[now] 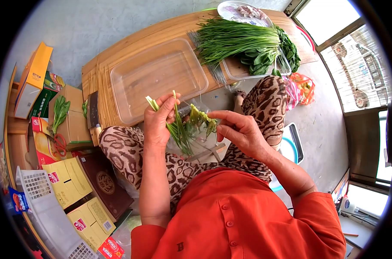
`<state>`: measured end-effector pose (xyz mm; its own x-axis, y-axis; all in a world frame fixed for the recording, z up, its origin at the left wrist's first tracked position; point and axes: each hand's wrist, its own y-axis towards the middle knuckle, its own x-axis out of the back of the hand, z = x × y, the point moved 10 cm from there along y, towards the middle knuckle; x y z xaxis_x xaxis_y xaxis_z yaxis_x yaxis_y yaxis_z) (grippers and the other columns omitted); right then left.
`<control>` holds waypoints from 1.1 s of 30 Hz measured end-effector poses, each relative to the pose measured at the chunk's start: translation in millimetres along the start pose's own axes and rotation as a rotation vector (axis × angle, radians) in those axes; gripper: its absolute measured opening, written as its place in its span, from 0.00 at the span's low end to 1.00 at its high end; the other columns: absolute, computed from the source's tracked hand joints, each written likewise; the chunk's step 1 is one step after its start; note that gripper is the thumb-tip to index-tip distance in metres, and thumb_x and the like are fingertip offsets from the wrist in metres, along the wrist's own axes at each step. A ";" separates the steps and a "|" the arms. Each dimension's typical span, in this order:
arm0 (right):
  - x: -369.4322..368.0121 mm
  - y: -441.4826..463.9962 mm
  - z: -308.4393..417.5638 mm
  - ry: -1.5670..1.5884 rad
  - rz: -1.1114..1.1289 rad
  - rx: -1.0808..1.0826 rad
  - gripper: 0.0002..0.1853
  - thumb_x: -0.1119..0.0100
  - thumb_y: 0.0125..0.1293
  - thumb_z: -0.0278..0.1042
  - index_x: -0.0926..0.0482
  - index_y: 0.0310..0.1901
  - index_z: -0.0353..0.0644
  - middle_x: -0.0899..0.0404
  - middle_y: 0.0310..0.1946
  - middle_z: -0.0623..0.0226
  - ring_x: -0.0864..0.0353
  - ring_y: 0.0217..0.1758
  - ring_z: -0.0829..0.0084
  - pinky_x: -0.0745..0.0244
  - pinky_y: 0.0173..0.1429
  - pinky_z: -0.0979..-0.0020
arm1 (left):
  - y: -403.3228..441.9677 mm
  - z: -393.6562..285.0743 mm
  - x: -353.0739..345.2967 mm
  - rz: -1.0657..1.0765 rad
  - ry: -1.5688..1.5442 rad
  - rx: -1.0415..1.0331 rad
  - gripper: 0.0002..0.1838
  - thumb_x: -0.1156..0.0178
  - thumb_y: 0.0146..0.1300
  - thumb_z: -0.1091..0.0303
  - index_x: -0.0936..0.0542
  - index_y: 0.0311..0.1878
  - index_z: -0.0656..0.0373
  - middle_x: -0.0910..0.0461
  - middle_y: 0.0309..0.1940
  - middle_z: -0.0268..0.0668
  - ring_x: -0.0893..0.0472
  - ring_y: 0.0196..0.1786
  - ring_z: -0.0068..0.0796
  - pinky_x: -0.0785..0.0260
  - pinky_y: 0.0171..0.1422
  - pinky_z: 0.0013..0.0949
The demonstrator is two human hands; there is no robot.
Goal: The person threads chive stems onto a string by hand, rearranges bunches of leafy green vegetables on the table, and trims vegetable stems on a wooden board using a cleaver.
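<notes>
My left hand (158, 121) is closed round a small bunch of green stalks (178, 131); their pale cut ends stick out above the thumb and the leaves hang down to the right. My right hand (239, 131) is beside it, thumb and index finger curved apart, its index fingertip near a yellowish-green leafy piece (200, 116). Whether the fingertip touches that piece I cannot tell. Both hands are over my lap, above a plastic bag partly hidden behind the greens. Beyond them an empty clear plastic tub (159, 80) rests on the wooden table (140, 41).
A large heap of long green stalks (234, 41) and a plate of meat pieces (230, 9) lie at the table's far right. Thin skewers (102, 93) and a knife (92, 110) are left of the tub. Boxes (66, 183), scissors (59, 144) and a white basket (53, 216) stand left.
</notes>
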<state>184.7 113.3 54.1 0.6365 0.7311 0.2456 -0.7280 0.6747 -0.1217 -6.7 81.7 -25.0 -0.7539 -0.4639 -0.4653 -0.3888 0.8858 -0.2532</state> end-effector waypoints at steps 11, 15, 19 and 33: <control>-0.2 0.1 -2.4 -0.027 0.004 0.002 0.17 0.48 0.66 0.26 0.25 0.57 0.37 0.22 0.23 0.69 0.25 0.28 0.82 0.28 0.35 0.76 | -0.2 0.6 -0.7 0.006 -0.005 0.004 0.12 0.35 0.62 0.66 0.18 0.46 0.62 0.19 0.31 0.27 0.32 0.26 0.11 0.46 0.25 0.16; -0.5 0.7 -0.8 -0.004 0.005 0.001 0.17 0.48 0.66 0.26 0.25 0.57 0.37 0.22 0.23 0.69 0.25 0.28 0.82 0.28 0.35 0.76 | -0.4 -0.2 -1.3 0.015 -0.015 0.000 0.12 0.35 0.62 0.66 0.18 0.45 0.62 0.19 0.31 0.27 0.31 0.26 0.11 0.45 0.25 0.16; -1.1 0.8 -1.7 0.001 0.010 0.000 0.17 0.47 0.66 0.26 0.25 0.57 0.37 0.22 0.23 0.69 0.25 0.28 0.82 0.28 0.36 0.76 | 0.0 -0.3 0.7 0.006 -0.016 -0.008 0.11 0.34 0.61 0.67 0.17 0.45 0.62 0.19 0.30 0.27 0.31 0.26 0.10 0.45 0.25 0.16; -0.5 -0.9 -8.6 0.045 0.030 -0.032 0.17 0.47 0.66 0.25 0.24 0.56 0.37 0.22 0.23 0.70 0.24 0.29 0.83 0.28 0.37 0.76 | 0.9 -2.5 5.9 0.037 0.003 0.004 0.11 0.31 0.57 0.68 0.17 0.43 0.61 0.19 0.30 0.27 0.33 0.24 0.09 0.46 0.25 0.16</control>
<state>187.2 113.2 45.8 0.6261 0.7541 0.1984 -0.7385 0.6551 -0.1594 -12.9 79.7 -25.8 -0.7693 -0.4312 -0.4714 -0.3589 0.9021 -0.2394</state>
